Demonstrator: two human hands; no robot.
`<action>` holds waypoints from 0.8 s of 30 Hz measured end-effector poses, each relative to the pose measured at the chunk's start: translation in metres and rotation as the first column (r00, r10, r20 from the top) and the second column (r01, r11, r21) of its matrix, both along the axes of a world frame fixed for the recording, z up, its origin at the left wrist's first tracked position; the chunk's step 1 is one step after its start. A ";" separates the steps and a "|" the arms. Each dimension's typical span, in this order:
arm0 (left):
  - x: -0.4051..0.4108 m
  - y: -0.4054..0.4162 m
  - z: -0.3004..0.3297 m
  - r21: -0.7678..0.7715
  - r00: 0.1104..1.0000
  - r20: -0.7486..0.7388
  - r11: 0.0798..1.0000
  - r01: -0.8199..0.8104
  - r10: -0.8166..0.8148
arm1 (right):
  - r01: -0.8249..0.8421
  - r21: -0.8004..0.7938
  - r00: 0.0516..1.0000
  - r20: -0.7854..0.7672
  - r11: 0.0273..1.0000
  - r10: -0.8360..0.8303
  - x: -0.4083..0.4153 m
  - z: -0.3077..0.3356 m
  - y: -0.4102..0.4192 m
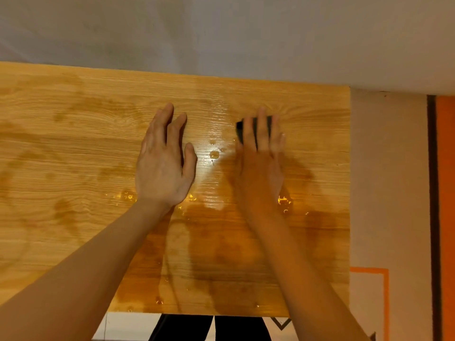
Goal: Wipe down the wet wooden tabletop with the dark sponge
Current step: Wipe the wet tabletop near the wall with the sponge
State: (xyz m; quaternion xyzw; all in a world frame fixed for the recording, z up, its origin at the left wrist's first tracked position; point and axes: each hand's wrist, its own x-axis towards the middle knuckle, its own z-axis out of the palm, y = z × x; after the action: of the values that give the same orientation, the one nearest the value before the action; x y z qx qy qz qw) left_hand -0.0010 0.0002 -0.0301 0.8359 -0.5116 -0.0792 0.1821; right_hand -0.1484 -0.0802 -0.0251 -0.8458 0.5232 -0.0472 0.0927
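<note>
- The right hand (261, 153) lay flat, fingers straight, pressing the dark sponge (253, 130) against the wooden tabletop (73, 143); it pressed rather than gripped, and the sponge showed between and beside the fingers.
- The sponge sat under the fingertips, toward the far right part of the top, near its right edge; most of it was covered, so its long axis could not be told.
- Just to the sponge's left lay a glossy wet patch with water drops (214, 153), between the two hands.
- More beads (284, 201) glinted by the right wrist, nearer the person.
- The left hand (163, 163) was spread open, holding nothing; whether it touched the wood could not be told.
- The right hand alone had the sponge, so a leftward or homeward pull seemed the likely stroke.
</note>
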 end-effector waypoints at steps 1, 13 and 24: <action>0.000 0.001 -0.001 -0.006 1.000 0.005 1.000 0.005 -0.005 | -0.091 0.019 0.996 0.018 0.996 0.091 -0.005 0.003 -0.001; 0.001 -0.001 0.001 -0.025 1.000 -0.025 1.000 0.001 -0.002 | 0.174 0.001 0.978 0.119 0.985 -0.173 -0.001 0.002 0.037; 0.000 0.002 0.001 -0.018 0.999 -0.031 1.000 0.009 -0.009 | 0.456 0.040 0.869 0.198 0.889 -0.454 -0.083 0.014 0.027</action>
State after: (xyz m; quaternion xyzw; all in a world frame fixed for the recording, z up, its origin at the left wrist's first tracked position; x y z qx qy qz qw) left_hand -0.0013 0.0025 -0.0290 0.8307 -0.5131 -0.0886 0.1970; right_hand -0.2314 -0.0533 -0.0114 -0.6901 0.6952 -0.1551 0.1283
